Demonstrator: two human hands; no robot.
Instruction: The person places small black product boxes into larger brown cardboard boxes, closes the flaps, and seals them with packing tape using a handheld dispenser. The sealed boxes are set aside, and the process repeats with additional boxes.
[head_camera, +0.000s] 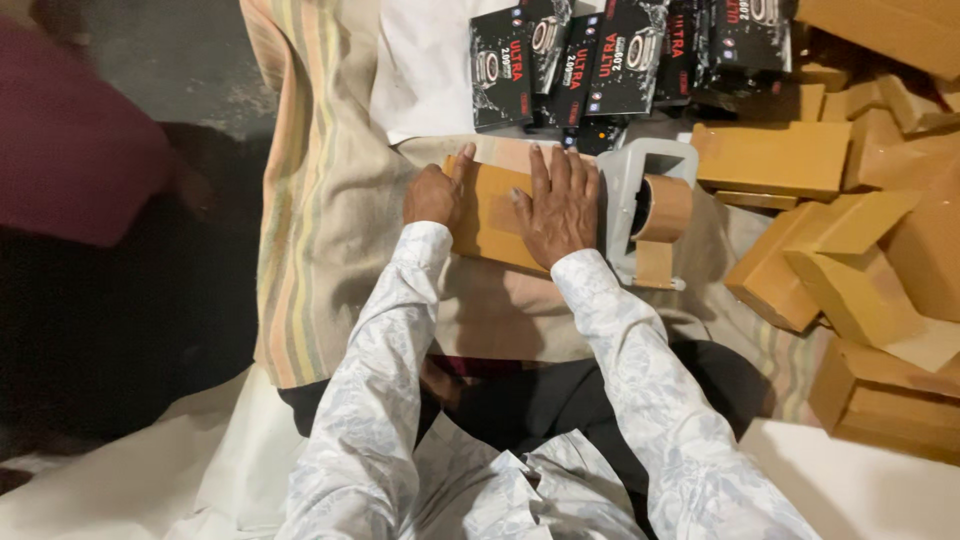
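Observation:
A brown cardboard box (492, 215) lies on a striped cloth (320, 200) in front of me. My left hand (436, 192) grips the box's left end with the thumb up along its edge. Flat on top of the box rests my right hand (560, 200), fingers spread and pressing down. Right beside that hand stands a grey tape dispenser (640, 200) with a roll of brown tape (662, 208); a strip of tape hangs down from it.
Several black printed product boxes (600, 60) lie at the back. A heap of brown cardboard boxes (850, 250) fills the right side. A maroon shape (70, 140) sits at the far left by dark floor. White sheeting (150, 480) covers the near ground.

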